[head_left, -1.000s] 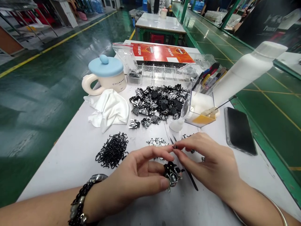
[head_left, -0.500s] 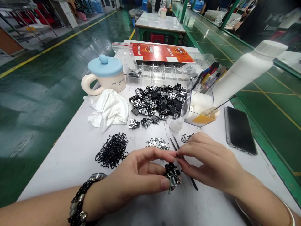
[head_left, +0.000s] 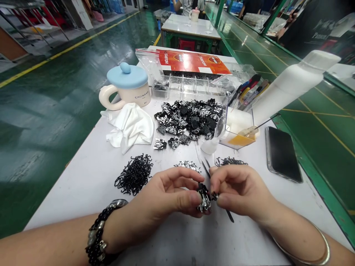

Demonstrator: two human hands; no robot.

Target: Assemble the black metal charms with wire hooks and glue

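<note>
My left hand [head_left: 169, 194] grips a small black-and-silver mechanical part [head_left: 204, 199] between thumb and fingers. Close beside it, my right hand [head_left: 241, 188] pinches a tiny dark hooked piece [head_left: 214, 196] between thumb and fingertips. Dark tweezers [head_left: 230, 215] lie on the table, partly hidden under my right hand. Left of my hands is a pile of black S-shaped hooks [head_left: 134, 174]. Just beyond my fingers lie small silver metal pieces [head_left: 187, 166], and past my right hand more dark small pieces [head_left: 231, 161]. A large heap of black-and-silver parts [head_left: 191, 118] sits further back.
A lidded mug [head_left: 129, 88] and white cloth [head_left: 131, 127] stand at left. At right are a clear tool holder [head_left: 238, 136], a white bottle [head_left: 294, 87] and a phone [head_left: 283, 154]. Behind is a divided clear tray [head_left: 188, 87]; a person [head_left: 189, 6] sits at a far table.
My right hand has turned, its fingertips moving down with the tiny piece to beside the part. My left index finger has drawn back from the right fingertips.
</note>
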